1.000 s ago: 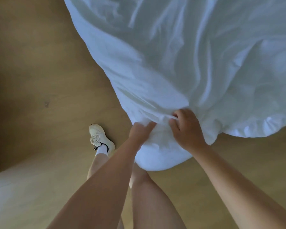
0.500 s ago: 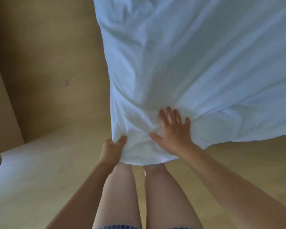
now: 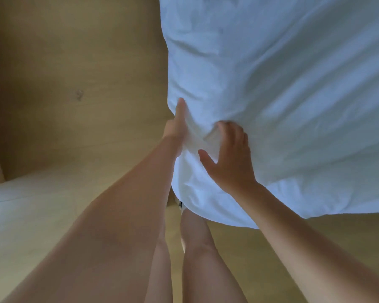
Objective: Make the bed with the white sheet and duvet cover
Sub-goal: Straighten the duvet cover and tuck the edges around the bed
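Pale yellow-tan wooden flooring (image 3: 74, 62) fills the left and lower portions of the head view, with a brighter band of light across its lower left. A large white fabric bedding mass, wrinkled and softly puffed (image 3: 282, 95), occupies the upper right and hangs over the floor; whether it is the sheet or the duvet cover cannot be determined. No mattress or bed frame is visible.

The left hand (image 3: 176, 127) is extended along the left edge of the bedding near its lower corner. Its fingers are laid straight against the cloth and partly hidden behind a fold, so it cannot be told whether fabric is pinched or merely pressed. This placement is judged to steady the side edge while the corner is worked.

The right hand (image 3: 230, 158) is laid on the front face of the same corner, thumb spread toward the left and fingers curled into a gathered bunch of cloth. The hand is closed around that bunch rather than flat, which is judged to serve for locating or seating the corner.

Relative to both hands, the bulk of the bedding lies above and to the right; only a rounded lower lobe hangs below the right hand, in front of the person's bare legs (image 3: 197, 259). The corner itself sits between the two hands.
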Motion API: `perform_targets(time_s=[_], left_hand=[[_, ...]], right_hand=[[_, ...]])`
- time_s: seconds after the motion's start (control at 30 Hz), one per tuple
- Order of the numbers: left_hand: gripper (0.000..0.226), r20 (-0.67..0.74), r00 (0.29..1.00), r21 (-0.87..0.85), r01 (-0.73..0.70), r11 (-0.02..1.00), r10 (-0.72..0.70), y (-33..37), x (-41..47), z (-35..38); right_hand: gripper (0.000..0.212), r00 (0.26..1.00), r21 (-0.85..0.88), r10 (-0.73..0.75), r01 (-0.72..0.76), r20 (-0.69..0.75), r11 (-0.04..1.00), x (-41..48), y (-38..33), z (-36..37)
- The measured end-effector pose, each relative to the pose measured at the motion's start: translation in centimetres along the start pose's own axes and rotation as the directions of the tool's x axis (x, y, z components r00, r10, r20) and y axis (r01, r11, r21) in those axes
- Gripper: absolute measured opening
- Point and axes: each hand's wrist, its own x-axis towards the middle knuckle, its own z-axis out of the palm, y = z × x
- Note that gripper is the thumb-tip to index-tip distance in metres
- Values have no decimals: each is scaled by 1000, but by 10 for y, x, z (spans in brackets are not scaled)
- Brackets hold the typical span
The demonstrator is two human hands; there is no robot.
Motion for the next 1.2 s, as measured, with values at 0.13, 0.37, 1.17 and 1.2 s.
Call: perform_targets(time_s=[0.13, 0.37, 1.17, 1.2], left_hand=[[52, 113, 980, 9, -167, 986, 165, 21, -37, 2], [31, -67, 996, -199, -70, 978, 58, -20, -57, -80], [41, -21, 991, -106, 131, 986, -134, 14, 77, -52], [42, -134, 988, 77, 85, 993, -74, 20, 85, -31]], right_hand=[[69, 982, 59, 0, 12, -188, 998, 19, -10, -16], [45, 1000, -69, -11, 12, 10, 998, 43, -21, -14], [54, 990, -262, 62, -26, 129, 965, 111, 6, -6], [56, 987, -315, 59, -9, 147, 949, 112, 10, -5]])
